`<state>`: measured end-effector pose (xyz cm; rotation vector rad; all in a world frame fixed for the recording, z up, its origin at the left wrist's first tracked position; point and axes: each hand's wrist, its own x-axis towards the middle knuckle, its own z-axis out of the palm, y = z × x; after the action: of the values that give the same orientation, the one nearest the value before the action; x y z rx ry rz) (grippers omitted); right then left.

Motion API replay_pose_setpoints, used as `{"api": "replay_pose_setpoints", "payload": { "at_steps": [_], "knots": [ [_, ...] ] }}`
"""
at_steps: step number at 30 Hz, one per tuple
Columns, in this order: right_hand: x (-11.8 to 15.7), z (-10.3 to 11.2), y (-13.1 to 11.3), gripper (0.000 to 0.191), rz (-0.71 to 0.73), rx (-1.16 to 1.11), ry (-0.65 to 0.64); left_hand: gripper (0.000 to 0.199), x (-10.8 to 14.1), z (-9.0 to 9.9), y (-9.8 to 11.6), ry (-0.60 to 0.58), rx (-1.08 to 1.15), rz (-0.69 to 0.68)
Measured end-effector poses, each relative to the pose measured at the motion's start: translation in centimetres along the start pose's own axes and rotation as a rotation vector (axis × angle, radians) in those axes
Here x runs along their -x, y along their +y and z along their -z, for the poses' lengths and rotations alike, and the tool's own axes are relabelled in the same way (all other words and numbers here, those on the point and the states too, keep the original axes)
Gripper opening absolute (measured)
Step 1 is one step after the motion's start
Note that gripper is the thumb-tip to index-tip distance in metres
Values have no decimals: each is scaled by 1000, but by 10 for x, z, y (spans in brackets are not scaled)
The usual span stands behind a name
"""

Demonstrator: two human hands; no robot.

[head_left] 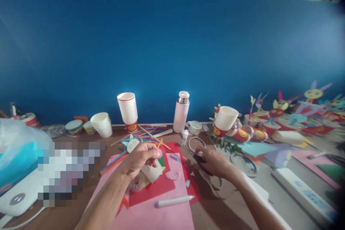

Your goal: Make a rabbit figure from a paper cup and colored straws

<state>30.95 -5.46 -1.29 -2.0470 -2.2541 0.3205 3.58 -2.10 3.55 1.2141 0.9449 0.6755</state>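
My left hand (144, 156) is closed in a pinch above the coloured paper. A small orange paper strip (160, 143) pokes up from its fingertips; the rest of it is hidden. My right hand (214, 160) has its fingers curled on a pair of scissors (196, 146) with pale ring handles, lying at the right of the paper. Beside my left hand are a round paper rabbit face (132, 144) and a tape roll (137, 182). Below them, a grey marker (174, 201) lies on a pink sheet (151, 217) and red paper (151, 196).
A cup stack (127, 109), a pink thermos (181, 113) and an upright paper cup (225, 118) stand along the blue partition (161, 43). Decorated cups (272, 124) crowd the right. A power strip (304, 194) lies front right; a plastic bag (21, 151) is at the left.
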Motion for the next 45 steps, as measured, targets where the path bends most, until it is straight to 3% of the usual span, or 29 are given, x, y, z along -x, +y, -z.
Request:
{"api": "replay_pose_setpoints", "payload": {
  "at_steps": [6,16,24,35,38,40,43,45],
  "knots": [
    [2,-6,6,33,-48,94,-47,19,1,1,-1,21,-4,-4],
    [2,-5,16,39,85,-49,-107,20,-1,-1,-1,17,10,-31],
    [-2,-4,9,30,-57,135,22,20,-1,1,1,21,28,-58],
    [0,-4,11,33,3,107,3,20,3,-3,5,13,15,-52],
    [1,6,4,30,27,-165,66,17,6,-5,5,0,-22,-66],
    [4,16,-6,34,76,-641,111,14,6,-9,2,-21,-54,-72],
    [14,28,-29,35,229,-1233,66,12,6,-16,-5,-60,-89,-69],
    [22,30,-45,40,297,-1394,-49,12,6,-21,-8,-94,-110,-76]
  ]
}}
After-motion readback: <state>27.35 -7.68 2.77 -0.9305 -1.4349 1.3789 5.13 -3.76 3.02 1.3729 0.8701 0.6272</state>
